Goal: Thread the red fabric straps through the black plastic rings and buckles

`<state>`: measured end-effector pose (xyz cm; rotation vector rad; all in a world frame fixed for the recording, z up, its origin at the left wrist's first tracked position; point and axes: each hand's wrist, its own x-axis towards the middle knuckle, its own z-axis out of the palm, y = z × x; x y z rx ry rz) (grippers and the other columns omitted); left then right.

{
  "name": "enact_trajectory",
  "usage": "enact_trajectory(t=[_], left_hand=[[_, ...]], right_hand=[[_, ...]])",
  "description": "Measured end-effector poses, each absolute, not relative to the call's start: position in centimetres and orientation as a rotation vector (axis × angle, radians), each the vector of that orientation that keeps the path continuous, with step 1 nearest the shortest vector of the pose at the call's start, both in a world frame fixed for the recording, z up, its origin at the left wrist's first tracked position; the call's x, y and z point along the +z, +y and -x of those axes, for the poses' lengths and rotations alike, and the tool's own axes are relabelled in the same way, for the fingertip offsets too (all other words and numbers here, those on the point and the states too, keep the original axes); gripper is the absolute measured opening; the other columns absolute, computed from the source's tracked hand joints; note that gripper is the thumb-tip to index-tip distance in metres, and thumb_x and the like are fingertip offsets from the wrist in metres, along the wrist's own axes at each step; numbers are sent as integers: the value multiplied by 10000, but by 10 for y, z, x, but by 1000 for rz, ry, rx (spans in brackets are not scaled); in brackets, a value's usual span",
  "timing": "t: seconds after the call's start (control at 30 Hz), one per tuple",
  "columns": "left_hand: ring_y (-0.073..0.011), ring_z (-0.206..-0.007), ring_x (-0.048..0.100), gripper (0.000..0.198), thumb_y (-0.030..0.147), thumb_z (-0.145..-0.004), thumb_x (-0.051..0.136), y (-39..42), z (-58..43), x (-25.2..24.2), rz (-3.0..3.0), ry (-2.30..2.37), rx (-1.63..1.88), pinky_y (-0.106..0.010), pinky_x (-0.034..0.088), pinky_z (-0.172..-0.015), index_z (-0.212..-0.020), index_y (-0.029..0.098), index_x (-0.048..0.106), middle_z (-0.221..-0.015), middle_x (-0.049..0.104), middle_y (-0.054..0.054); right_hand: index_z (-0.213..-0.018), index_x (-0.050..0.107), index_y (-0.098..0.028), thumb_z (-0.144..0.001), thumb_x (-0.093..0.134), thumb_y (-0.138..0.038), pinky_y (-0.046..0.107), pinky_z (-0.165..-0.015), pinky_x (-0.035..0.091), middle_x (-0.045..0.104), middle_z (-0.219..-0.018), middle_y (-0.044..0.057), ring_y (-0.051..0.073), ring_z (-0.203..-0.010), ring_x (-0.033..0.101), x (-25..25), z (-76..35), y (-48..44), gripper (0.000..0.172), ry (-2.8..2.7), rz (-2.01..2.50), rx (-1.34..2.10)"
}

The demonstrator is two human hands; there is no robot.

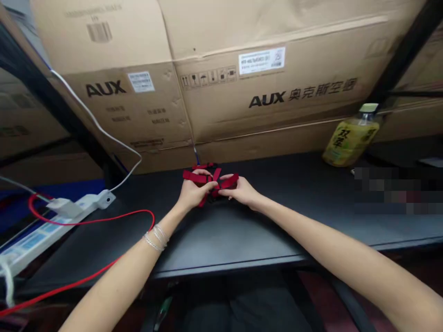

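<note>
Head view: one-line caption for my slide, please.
Left hand and right hand hold a tangle of red straps on a black desk below AUX cardboard cartons.

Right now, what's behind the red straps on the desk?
Behind the red straps stands a cardboard AUX carton, beyond the black desk, with a thin cable at its foot. The left hand and right hand cover the straps' middle, hiding whatever lies beneath.

The red straps (pixel 211 176) are cloth (matt, by the look of it), the tabletop (pixel 221 235) smooth matt black, the cartons (pixel 263 106) brown corrugated cardboard, the bottle (pixel 349 138) glossy plastic.
</note>
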<state>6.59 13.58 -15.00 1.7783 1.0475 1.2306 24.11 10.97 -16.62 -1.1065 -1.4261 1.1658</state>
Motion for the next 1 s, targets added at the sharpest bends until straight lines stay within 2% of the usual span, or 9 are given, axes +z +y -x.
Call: enact_trajectory(t=[0.07, 0.2, 0.33, 0.47, 0.67, 1.0], left_hand=[[-96, -499, 535, 392, 354, -650, 760, 136, -66, -151, -1767, 1015, 1244, -237, 447, -528, -931, 155, 572, -711, 601, 14], [-84, -463, 514, 373, 352, -683, 730, 135, -67, -151, -1750, 978, 1227, -229, 433, -496, -949, 150, 562, -688, 589, 22], [-81, -449, 509, 365, 364, -702, 713, 134, -68, -151, -1757, 966, 1220, -231, 435, -488, -950, 147, 556, -682, 584, 23], [-74, -448, 511, 359, 378, -712, 705, 133, -69, -149, -1732, 981, 1282, -220, 426, -471, -938, 148, 548, -709, 598, 10], [-55, -432, 492, 436, 396, -746, 682, 135, -65, -146, -1713, 977, 1339, -196, 397, -427, -1079, 140, 565, -799, 624, -22], [-61, -424, 461, 474, 420, -725, 697, 133, -69, -150, -1736, 988, 1278, -209, 402, -455, -1076, 120, 590, -676, 611, 0]], right_hand=[[-1028, 624, -130, -615, 745, -194, 236, -580, 466, 665, -741, -3, 109, -611, 575, -166, -241, 109, 435, -1492, 1074, 1175], [-927, 659, -114, -652, 708, -201, 262, -682, 471, 680, -781, 23, 120, -680, 595, -169, -240, 109, 292, -1603, 1073, 1111], [-958, 634, -124, -626, 742, -227, 278, -731, 462, 685, -840, 39, 143, -748, 609, -170, -242, 108, 364, -1673, 1194, 927], [-934, 634, -152, -634, 739, -288, 294, -771, 445, 677, -913, 42, 162, -811, 601, -166, -247, 106, 346, -1795, 1298, 641], [-904, 611, -167, -627, 698, -263, 248, -659, 426, 640, -791, -5, 128, -687, 565, -166, -261, 119, 306, -1778, 1357, 552], [-899, 622, -183, -601, 719, -282, 229, -619, 392, 579, -695, -42, 109, -627, 527, -168, -282, 141, 329, -1734, 1433, 450]])
